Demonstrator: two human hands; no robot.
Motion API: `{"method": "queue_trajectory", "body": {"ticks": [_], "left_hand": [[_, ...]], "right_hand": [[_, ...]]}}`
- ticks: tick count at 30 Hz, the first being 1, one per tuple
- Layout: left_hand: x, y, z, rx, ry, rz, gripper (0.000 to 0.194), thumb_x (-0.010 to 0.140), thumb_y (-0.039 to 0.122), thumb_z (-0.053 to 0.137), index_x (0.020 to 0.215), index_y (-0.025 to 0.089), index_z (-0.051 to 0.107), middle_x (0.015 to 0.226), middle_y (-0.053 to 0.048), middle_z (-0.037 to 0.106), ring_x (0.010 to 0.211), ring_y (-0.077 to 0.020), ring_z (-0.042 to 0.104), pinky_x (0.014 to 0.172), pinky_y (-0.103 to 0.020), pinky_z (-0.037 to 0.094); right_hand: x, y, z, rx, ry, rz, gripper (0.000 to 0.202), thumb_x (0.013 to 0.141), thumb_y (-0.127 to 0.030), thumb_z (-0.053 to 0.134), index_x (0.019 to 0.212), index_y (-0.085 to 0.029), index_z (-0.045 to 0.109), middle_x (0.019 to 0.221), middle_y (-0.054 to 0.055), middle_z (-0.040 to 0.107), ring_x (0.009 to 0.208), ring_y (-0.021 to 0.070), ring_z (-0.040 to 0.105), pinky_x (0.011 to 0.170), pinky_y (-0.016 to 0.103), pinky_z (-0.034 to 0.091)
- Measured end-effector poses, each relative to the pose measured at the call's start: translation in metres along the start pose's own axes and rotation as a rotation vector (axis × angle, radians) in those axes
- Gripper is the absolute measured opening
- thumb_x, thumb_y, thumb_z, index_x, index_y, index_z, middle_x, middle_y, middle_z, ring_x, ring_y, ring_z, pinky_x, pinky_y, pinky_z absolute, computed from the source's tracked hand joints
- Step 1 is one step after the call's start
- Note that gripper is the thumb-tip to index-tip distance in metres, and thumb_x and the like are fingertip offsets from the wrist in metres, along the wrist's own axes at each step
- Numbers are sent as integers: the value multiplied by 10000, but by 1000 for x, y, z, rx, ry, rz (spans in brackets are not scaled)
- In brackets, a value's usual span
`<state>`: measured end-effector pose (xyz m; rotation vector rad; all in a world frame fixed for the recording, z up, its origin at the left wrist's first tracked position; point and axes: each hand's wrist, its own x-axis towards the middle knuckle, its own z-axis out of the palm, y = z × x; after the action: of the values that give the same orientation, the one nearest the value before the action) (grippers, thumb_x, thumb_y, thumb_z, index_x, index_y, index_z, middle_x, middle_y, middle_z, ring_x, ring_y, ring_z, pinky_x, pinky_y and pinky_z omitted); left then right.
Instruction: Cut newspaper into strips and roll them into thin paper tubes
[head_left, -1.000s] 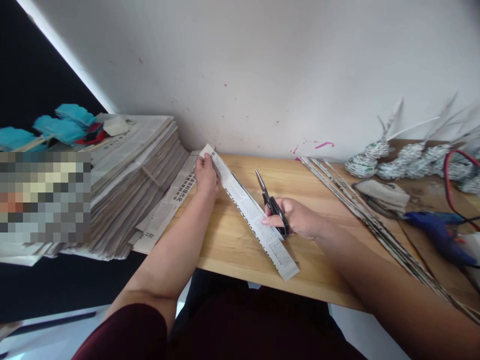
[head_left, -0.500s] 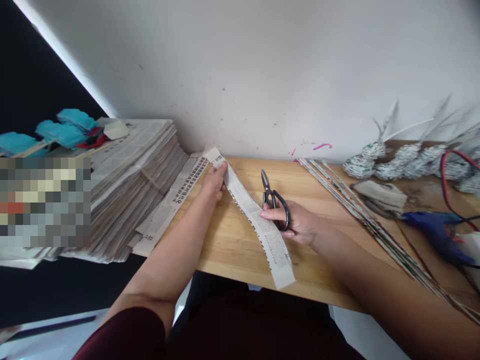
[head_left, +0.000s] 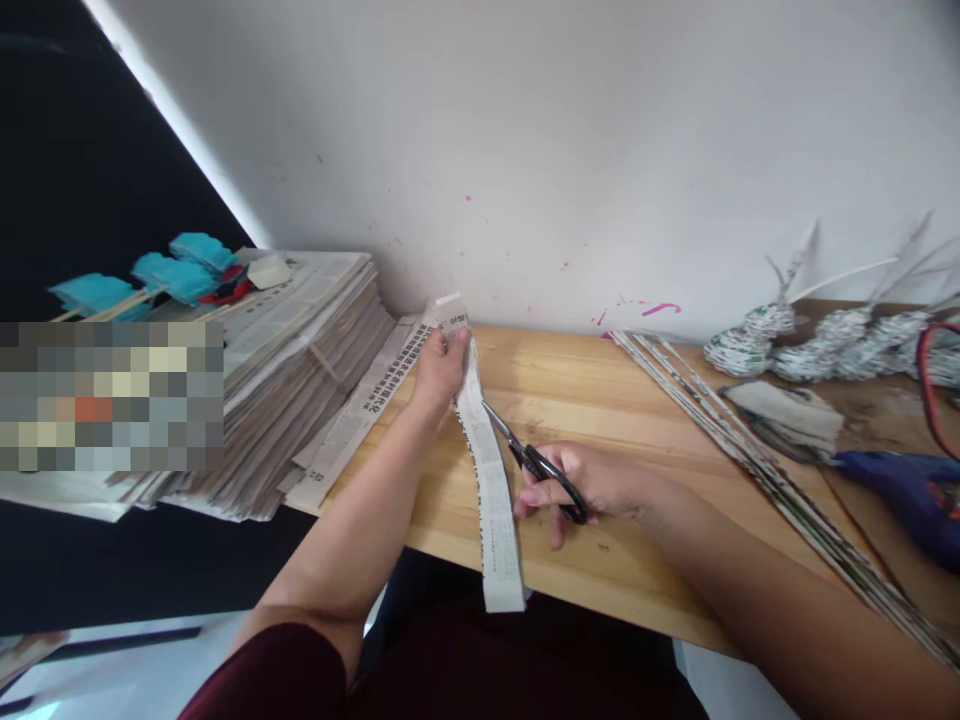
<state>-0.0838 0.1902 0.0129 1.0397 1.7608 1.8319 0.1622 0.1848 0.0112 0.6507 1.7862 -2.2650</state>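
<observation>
My left hand (head_left: 442, 368) is closed on the upper end of a long newspaper strip (head_left: 493, 500), which hangs down past the table's front edge. In my right hand (head_left: 574, 485) is a pair of black-handled scissors (head_left: 534, 462), fingers through the loops. The scissors point up and left, and their tips are at the strip's right edge, below my left hand. Whether the blades are around the paper I cannot tell. Beside my left forearm more printed newspaper strips (head_left: 367, 400) lie on the wooden table (head_left: 600, 400).
A tall newspaper stack (head_left: 330, 345) stands left, with blue paper pieces (head_left: 184, 270) on sticks on top. Thin rolled paper sticks (head_left: 750, 460) lie diagonally at right. Beyond them are a blue glue gun (head_left: 900, 495), a cloth (head_left: 787, 415) and woven paper pieces (head_left: 750, 340) by the wall.
My right hand has swung the scissors from pointing up to pointing up and left, bringing the tips to the strip. The strip hangs more upright. The view has shifted slightly left.
</observation>
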Motion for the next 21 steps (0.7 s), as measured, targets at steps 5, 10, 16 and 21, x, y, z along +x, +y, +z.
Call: {"method": "queue_trajectory", "body": {"ticks": [5, 10, 16, 21], "left_hand": [[22, 41, -54, 584, -217, 202, 214, 804, 378, 701, 717, 194, 636, 656, -25, 620, 675, -185, 556, 634, -250, 416], [81, 57, -75, 1092, -284, 263, 263, 787, 366, 730, 652, 213, 563, 648, -66, 607, 796, -268, 634, 701, -286, 444], [111, 21, -56, 1282, -259, 90, 325, 899, 414, 592, 1125, 191, 662, 1092, -169, 716, 1074, -322, 654, 851, -343, 463], [113, -8, -56, 1264, -314, 38, 339, 863, 353, 649, 1165, 209, 704, 1105, -141, 744, 1037, -289, 686, 824, -297, 470]], "right_hand": [[-2, -2, -3, 13, 31, -15, 526, 716, -536, 821, 887, -168, 486, 963, 81, 722, 548, 136, 717, 299, 137, 250], [-3, -2, -2, -6, 20, -31, 547, 732, -576, 798, 904, -171, 472, 943, 72, 711, 554, 129, 714, 306, 133, 242], [-3, -4, -1, -25, 25, -23, 551, 749, -610, 766, 899, -179, 458, 921, 62, 700, 549, 111, 700, 312, 140, 244], [-3, -4, -1, -3, 34, -15, 557, 744, -618, 766, 897, -180, 458, 923, 63, 697, 548, 108, 696, 316, 139, 258]]}}
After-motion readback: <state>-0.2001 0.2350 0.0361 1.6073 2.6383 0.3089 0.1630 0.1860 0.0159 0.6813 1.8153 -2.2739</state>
